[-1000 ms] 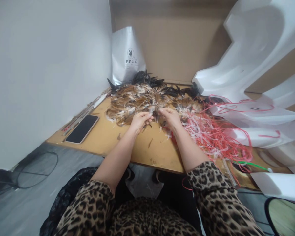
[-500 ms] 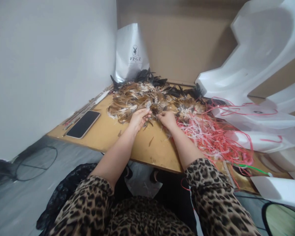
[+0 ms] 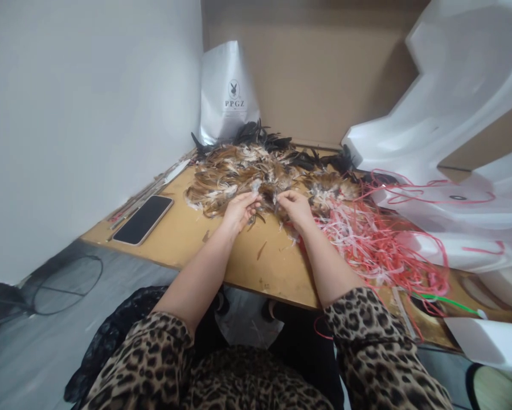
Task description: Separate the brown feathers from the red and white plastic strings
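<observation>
Centrally, brown-and-black feathers (image 3: 228, 165) lie heaped on a table (image 3: 262, 267) at twelve o'clock from the hands. Behind them, toward eleven, a silvery bag (image 3: 224, 71) reads "PPGZ" beneath a rabbit-head emblem (finer print illegible, contents hidden). The left hand (image 3: 238, 212) pinches a pale tuft (image 3: 255, 185); the right hand (image 3: 297, 209) presses its fingertips together, on what cannot be told. Red and white strands (image 3: 379, 253) spread toward four o'clock; a dark-screened phone (image 3: 143, 221) lies at nine.

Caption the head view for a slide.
Left hand and right hand at a feather pile, tangled red strands alongside.
</observation>
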The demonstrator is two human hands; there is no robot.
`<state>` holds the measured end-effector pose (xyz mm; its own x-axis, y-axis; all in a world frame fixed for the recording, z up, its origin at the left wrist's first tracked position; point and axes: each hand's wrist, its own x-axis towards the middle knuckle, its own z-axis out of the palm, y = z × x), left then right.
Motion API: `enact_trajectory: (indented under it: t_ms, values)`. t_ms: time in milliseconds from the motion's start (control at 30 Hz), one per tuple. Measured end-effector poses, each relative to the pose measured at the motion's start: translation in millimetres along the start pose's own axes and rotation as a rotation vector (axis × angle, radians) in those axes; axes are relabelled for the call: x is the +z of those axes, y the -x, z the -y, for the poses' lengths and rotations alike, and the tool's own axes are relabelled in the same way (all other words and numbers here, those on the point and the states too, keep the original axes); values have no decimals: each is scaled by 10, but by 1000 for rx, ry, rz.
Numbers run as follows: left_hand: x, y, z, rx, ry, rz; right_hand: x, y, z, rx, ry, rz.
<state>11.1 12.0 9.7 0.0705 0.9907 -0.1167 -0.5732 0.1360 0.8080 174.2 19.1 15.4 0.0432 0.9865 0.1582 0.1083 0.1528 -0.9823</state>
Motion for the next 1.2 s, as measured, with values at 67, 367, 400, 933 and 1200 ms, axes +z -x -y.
enact_trajectory:
  t_ms: [67, 367, 400, 933, 1200]
  values:
    - [13, 14, 9, -34, -2, 32, -12, -4, 23, -38, -61, -16]
    - [87, 99, 40, -207, 63, 221, 179, 109, 94, -160, -105, -50]
    - [88, 100, 37, -209, 80, 232, 201, 122, 97, -140, -123, -35]
    - [78, 137, -20, -278, 174, 247, 102, 120, 85, 165, -448, 268]
    - [58, 85, 27, -181, -10, 196, 74, 96, 101, 129, -365, 143]
